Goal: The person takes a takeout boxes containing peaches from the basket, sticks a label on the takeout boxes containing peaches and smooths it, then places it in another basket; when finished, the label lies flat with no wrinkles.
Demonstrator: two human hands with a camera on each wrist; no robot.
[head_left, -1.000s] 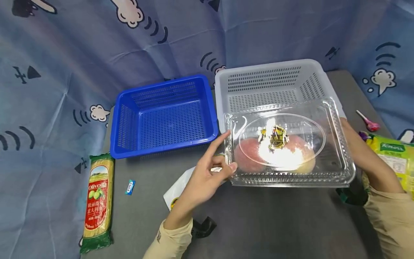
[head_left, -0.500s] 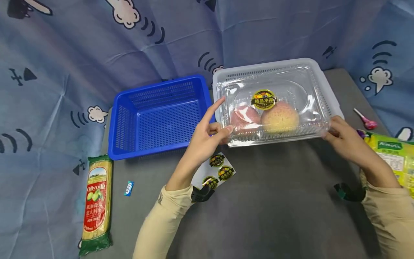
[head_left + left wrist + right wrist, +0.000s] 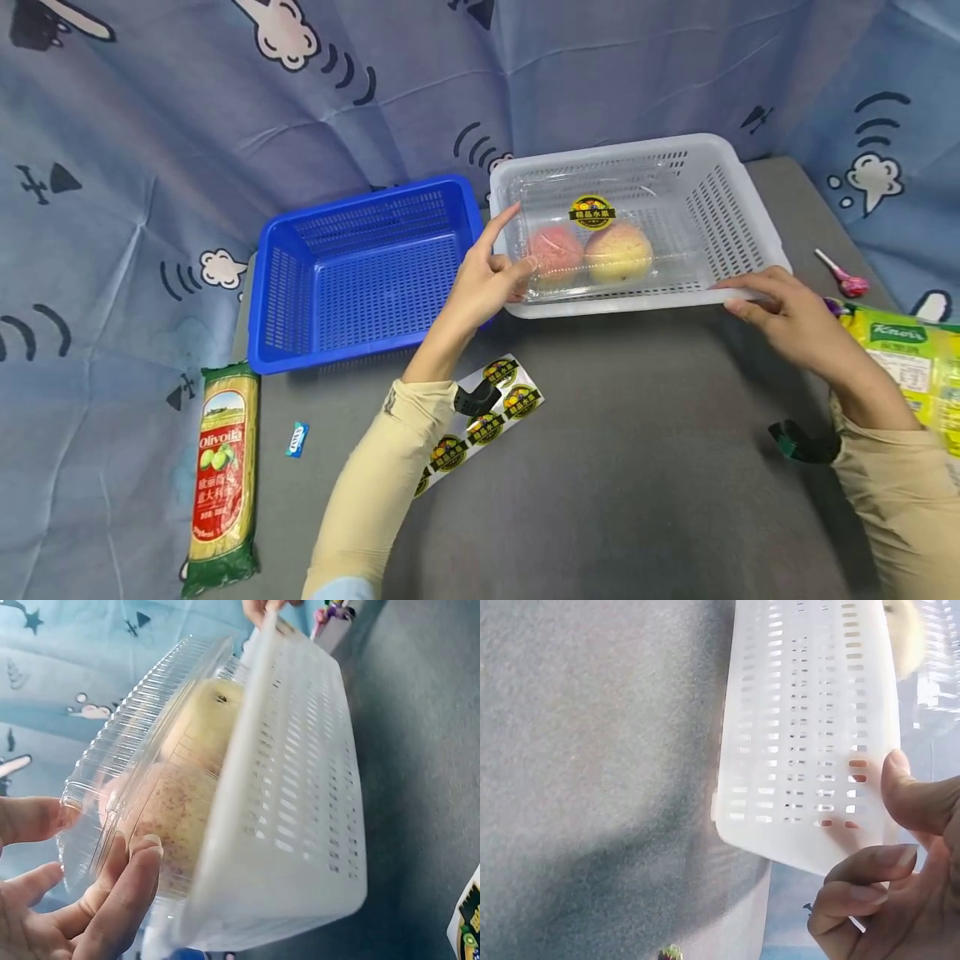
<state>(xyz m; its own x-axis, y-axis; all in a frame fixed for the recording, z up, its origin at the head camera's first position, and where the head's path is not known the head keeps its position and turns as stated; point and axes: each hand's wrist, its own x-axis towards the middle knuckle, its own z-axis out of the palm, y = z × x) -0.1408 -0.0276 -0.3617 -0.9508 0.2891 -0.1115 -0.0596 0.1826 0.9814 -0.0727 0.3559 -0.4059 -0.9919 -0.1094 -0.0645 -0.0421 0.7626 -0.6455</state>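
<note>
A clear plastic fruit box (image 3: 675,250) with two peaches (image 3: 619,252) inside and a round black-and-yellow label (image 3: 592,212) on its lid sits in the white basket (image 3: 738,217), its left end near the rim. My left hand (image 3: 480,287) grips that left end between thumb and fingers; the left wrist view shows the fingertips (image 3: 139,862) against the box edge, tilted over the basket rim. At the basket's front right corner, my right hand (image 3: 787,321) pinches the rim, some fingers inside the wall, which shows through the slots in the right wrist view.
A blue basket (image 3: 382,283) stands left of the white one. On the grey table (image 3: 637,467) lie a label sheet (image 3: 487,421), a spaghetti pack (image 3: 225,475), a small blue candy (image 3: 297,439), a lollipop (image 3: 846,275) and a yellow-green Knorr bag (image 3: 900,350). A patterned curtain hangs behind.
The fruit box has moved away from me and down into the white basket. My right hand has left the box's right end and now holds the basket rim; the left hand keeps its grip.
</note>
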